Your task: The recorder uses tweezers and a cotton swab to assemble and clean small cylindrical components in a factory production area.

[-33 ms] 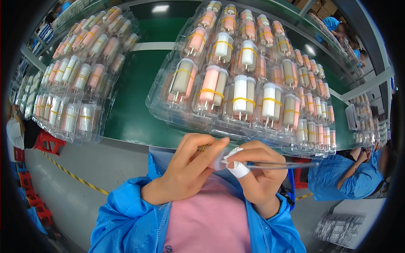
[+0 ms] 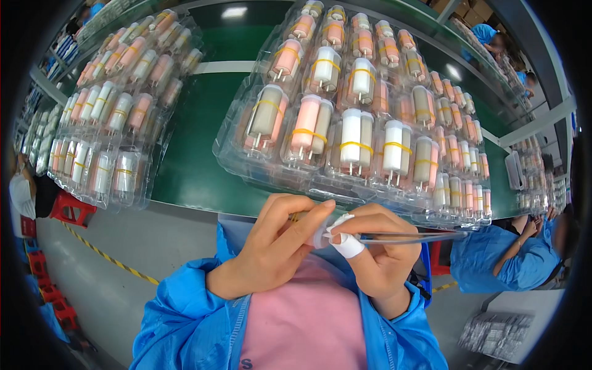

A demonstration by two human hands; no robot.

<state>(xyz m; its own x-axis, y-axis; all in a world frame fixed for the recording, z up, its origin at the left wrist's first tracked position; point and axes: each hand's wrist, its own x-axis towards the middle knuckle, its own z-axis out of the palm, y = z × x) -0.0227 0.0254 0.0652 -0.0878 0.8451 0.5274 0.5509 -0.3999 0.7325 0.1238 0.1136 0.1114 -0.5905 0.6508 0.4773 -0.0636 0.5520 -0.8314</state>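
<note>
My left hand (image 2: 271, 243) is closed round a small plastic tube unit (image 2: 321, 236). Only its pale translucent end and a bit of yellow band show; the fingers hide the rest. My right hand (image 2: 382, 253) has white tape on thumb and forefinger. It grips slim metal tweezers (image 2: 435, 237) whose long shanks stick out to the right, while the pinched fingertips meet the tube unit's end. Both hands are in front of my chest, just off the table's near edge. Beyond them stands a stacked clear blister tray (image 2: 296, 176) of white, pink and grey tube pairs in yellow bands.
More filled trays (image 2: 102, 148) are piled at the left of the green table (image 2: 191, 172). A red stool (image 2: 73, 208) is on the floor to the left. At the right sits a co-worker in a blue sleeve (image 2: 499, 262), near a pale box (image 2: 513, 169).
The outer end of the tweezers has shifted very slightly. Both hands keep almost the same place and grip.
</note>
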